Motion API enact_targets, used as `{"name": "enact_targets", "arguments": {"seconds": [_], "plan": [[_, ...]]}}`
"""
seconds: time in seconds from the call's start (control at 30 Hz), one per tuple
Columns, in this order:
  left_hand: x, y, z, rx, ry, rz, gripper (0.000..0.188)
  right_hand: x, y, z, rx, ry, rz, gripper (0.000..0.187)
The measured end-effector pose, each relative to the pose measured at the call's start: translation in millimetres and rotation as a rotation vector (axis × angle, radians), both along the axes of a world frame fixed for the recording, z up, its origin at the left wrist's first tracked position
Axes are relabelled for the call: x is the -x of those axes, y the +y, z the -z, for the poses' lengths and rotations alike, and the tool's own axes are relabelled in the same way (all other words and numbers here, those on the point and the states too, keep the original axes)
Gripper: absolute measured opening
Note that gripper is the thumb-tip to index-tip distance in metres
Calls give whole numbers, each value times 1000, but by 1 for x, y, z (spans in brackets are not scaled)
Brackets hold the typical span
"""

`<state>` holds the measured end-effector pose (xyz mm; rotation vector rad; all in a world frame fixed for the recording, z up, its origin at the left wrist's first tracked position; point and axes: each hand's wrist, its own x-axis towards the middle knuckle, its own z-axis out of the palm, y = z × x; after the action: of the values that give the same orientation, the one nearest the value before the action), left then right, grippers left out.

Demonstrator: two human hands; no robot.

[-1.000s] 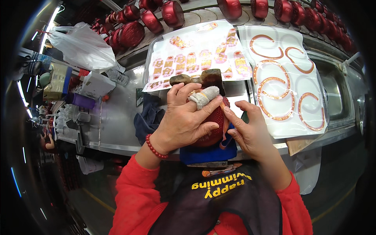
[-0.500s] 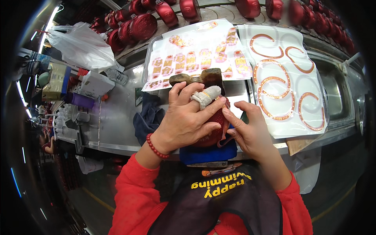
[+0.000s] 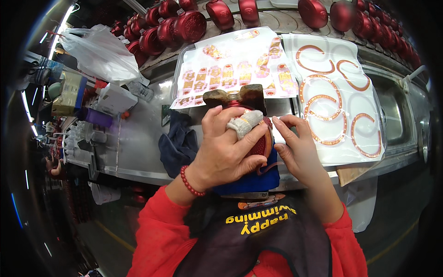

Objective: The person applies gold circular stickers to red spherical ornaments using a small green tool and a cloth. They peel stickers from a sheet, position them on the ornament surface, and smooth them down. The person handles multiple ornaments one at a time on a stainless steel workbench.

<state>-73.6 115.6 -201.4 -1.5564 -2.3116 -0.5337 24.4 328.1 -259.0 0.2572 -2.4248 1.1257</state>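
Observation:
My left hand is curled over a round red bottle lying on a folded blue cloth. A pale knitted sleeve covers one of its fingers. Along the bottle's right edge runs a thin orange-brown decal strip, its lower end hanging loose. Close beside that edge is my right hand, thumb and forefinger apart with nothing visible between them. Just beyond the bottle stands a dark two-lobed rest. My left hand hides much of the bottle.
Behind the rest lies a sheet of gold and pink decals. A sheet with curved orange strips is on the right, near a metal sink. Red bottles line the conveyor. At left are a dark cloth and a plastic bag.
My right fingers have come away from the bottle's edge, slightly to the right. The bottle has turned a little under my left hand. The red bottles on the conveyor have shifted right.

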Motion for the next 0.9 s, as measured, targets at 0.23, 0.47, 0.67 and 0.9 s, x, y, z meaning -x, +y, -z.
{"name": "enact_targets", "arguments": {"seconds": [0.23, 0.47, 0.67, 0.9], "plan": [[-68, 10, 24, -55, -77, -321, 52, 29, -11, 5, 396, -185, -51, 44], [-69, 9, 29, -92, -88, -349, 31, 27, -8, 16, 531, -271, -118, 46], [-72, 11, 29, -116, -94, -368, 29, 24, -9, 17, 561, -281, -133, 50], [-77, 12, 34, -88, -73, -418, 30, 17, -4, 22, 540, -312, -170, 63]]}}
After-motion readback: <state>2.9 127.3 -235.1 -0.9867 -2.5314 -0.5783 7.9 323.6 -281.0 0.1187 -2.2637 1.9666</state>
